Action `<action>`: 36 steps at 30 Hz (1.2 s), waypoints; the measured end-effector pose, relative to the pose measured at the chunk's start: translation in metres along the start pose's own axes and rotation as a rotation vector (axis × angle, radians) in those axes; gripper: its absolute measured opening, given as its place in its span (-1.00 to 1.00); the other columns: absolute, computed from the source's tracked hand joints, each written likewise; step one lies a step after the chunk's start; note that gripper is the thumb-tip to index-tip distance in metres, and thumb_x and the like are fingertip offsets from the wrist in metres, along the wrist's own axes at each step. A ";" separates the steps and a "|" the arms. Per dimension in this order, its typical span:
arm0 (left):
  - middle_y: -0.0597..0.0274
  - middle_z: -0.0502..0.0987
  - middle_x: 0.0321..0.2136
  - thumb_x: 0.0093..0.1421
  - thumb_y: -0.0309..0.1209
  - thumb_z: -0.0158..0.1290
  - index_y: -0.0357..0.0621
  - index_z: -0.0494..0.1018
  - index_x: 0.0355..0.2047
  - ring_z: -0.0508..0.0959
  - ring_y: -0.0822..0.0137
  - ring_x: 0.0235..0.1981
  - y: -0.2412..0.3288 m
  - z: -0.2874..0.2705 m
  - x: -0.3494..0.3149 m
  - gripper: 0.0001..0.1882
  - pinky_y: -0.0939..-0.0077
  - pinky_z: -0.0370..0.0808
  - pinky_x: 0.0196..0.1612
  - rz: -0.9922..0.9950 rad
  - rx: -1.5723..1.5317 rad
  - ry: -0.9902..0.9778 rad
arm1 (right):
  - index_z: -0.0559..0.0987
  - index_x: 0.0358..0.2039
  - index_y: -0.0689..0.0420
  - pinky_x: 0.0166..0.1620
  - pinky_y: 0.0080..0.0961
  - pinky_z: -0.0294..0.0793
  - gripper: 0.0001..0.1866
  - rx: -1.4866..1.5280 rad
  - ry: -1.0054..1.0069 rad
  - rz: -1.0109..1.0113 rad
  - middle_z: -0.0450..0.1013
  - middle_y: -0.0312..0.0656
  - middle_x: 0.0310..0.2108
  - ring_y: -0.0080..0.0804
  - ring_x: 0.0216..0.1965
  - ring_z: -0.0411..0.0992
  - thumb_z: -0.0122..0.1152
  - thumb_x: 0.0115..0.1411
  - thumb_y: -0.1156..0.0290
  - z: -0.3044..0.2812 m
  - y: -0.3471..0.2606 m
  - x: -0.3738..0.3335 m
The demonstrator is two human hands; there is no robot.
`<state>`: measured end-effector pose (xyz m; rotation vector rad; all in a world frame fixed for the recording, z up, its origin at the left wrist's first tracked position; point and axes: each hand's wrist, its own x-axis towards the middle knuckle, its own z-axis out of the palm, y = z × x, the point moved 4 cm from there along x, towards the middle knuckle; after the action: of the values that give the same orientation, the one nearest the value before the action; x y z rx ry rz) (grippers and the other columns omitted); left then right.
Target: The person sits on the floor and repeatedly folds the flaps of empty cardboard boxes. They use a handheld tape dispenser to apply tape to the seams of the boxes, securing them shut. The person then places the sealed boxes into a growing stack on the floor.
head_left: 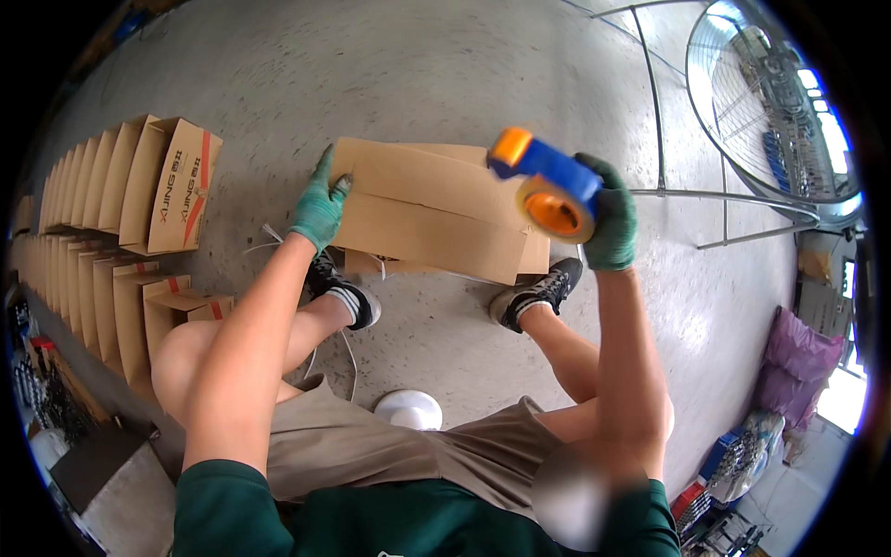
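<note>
A brown cardboard box lies on the floor between my feet, its top flaps folded together along a seam. At the box's left edge, my left hand, in a green glove, grips it with the thumb over the top and the fingers along the side. My right hand, gloved the same way, is closed round a blue tape dispenser. The dispenser is raised over the box's right end. It has an orange tip and carries a tape roll with an orange hub.
Rows of open cartons stand on the left. At the upper right is a large floor fan on a metal-tube stand. White strapping trails by my left foot. A purple sack lies at the far right.
</note>
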<state>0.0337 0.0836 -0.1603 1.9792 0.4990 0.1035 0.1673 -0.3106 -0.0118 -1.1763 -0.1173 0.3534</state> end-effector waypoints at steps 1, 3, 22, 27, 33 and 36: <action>-0.13 0.31 0.29 0.40 -0.25 0.03 0.10 0.05 0.44 0.42 0.02 0.22 0.004 0.000 0.000 -0.33 0.22 0.39 0.22 0.002 0.048 0.006 | 0.59 -0.03 0.29 0.08 -0.45 0.46 -0.51 -0.129 -0.041 0.028 0.54 -0.09 -0.14 -0.37 -0.12 0.50 -0.04 0.09 0.34 0.011 0.004 -0.001; -0.15 0.33 0.28 0.39 -0.25 0.03 0.09 0.06 0.44 0.42 0.00 0.22 0.012 -0.002 -0.003 -0.33 0.20 0.40 0.21 -0.020 0.121 0.012 | 0.65 -0.18 0.27 -0.05 -0.50 0.46 -0.64 -0.481 -0.095 0.067 0.56 -0.24 -0.31 -0.49 -0.23 0.46 0.08 0.20 0.27 0.028 0.021 0.002; 0.25 0.62 -0.35 0.42 0.12 -0.16 -0.05 0.44 -0.10 0.63 0.37 -0.52 0.112 0.083 -0.089 -0.51 0.50 0.48 -0.58 -0.742 -0.729 -0.392 | 0.53 -0.53 0.11 -0.41 -0.60 0.24 -0.52 -0.692 -0.393 0.292 0.29 -0.50 -0.56 -0.70 -0.47 0.19 0.35 0.17 -0.07 0.003 0.061 0.000; 0.27 0.62 -0.40 0.43 0.00 -0.08 -0.09 0.47 -0.04 0.63 0.36 -0.45 0.116 0.111 -0.084 -0.57 0.44 0.51 -0.52 -0.526 -0.843 -0.168 | 0.52 -0.54 0.11 -0.43 -0.59 0.24 -0.48 -0.674 -0.387 0.303 0.28 -0.49 -0.57 -0.69 -0.48 0.18 0.39 0.13 -0.12 0.000 0.063 0.001; -0.03 0.58 -0.45 0.43 -0.17 -0.06 -0.23 0.49 -0.27 0.57 -0.03 -0.44 0.095 0.064 -0.056 -0.65 0.16 0.45 -0.36 0.041 0.016 0.342 | 0.59 -0.44 0.17 -0.41 -0.60 0.32 -0.49 -0.811 -0.569 0.319 0.38 -0.45 -0.55 -0.69 -0.47 0.28 0.45 0.10 -0.10 0.026 0.049 0.005; -0.16 0.58 -0.29 0.44 -0.17 -0.11 -0.24 0.45 -0.21 0.56 -0.02 -0.37 0.036 -0.013 -0.028 -0.65 0.17 0.50 -0.25 -0.039 0.282 0.689 | 0.63 -0.34 0.21 -0.39 -0.60 0.37 -0.51 -0.835 -0.574 0.378 0.43 -0.43 -0.52 -0.68 -0.44 0.34 0.49 0.09 -0.02 0.043 0.040 0.007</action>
<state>0.0148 0.0701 -0.1191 2.1807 1.0372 0.7413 0.1534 -0.2569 -0.0327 -1.8955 -0.5888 1.0401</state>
